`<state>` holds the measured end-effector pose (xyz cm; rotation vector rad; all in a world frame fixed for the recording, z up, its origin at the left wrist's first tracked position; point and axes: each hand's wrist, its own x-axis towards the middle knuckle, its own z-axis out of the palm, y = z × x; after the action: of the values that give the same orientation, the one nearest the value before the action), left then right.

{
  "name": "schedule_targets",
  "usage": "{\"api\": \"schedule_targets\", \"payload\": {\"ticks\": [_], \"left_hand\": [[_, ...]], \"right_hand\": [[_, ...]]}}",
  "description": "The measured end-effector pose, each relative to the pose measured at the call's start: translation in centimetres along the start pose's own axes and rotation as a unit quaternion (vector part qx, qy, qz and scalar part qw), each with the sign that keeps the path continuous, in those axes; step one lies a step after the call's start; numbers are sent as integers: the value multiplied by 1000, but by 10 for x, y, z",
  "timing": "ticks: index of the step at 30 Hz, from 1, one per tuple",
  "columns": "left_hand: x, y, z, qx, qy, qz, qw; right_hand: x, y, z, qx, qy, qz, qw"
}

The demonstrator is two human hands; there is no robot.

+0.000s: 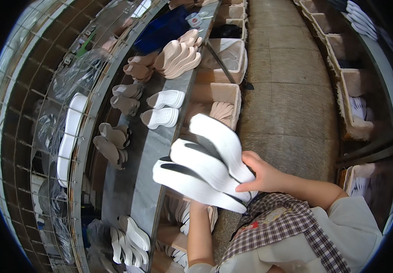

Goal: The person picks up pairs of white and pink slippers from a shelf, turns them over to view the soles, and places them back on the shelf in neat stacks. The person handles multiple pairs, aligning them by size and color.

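Several thick white shoe soles [205,166] are held fanned out in front of me, dark inside their hollows. At their right end my right hand [260,175] grips them, thumb on top. My left hand [199,206] comes up from below against the lowest sole; its fingers are hidden behind the stack. Left of the soles runs a grey bench [135,182]. On it, close by, lie two white perforated shoe pieces, a far one [166,99] and a nearer one [160,118].
Pink-beige soles [178,59] and brown soles [137,68] sit farther along the bench, near a blue bin [169,29]. More white soles [133,239] lie at the near end. Cloth-lined baskets [228,91] line the aisle [287,86]. A wire grid [28,118] stands left.
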<state>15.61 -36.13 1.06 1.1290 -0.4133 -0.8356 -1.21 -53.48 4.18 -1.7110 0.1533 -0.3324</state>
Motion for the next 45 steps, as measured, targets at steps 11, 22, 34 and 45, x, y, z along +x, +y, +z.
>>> {"api": "schedule_targets", "payload": {"ticks": [11,22,34,45], "left_hand": [[-5,9,-19,305,-48,85,947],[-11,14,13,103,26,20,994],[-27,33,47,-222,120,-70,965],[-23,25,37,-158,52,-26,986]], "right_hand": [[12,38,2,240,-70,38,968],[38,35,-6,77,-15,-202,976],[31,42,-28,274,-83,20,958],[14,59,-5,347,-74,-31,935]]}}
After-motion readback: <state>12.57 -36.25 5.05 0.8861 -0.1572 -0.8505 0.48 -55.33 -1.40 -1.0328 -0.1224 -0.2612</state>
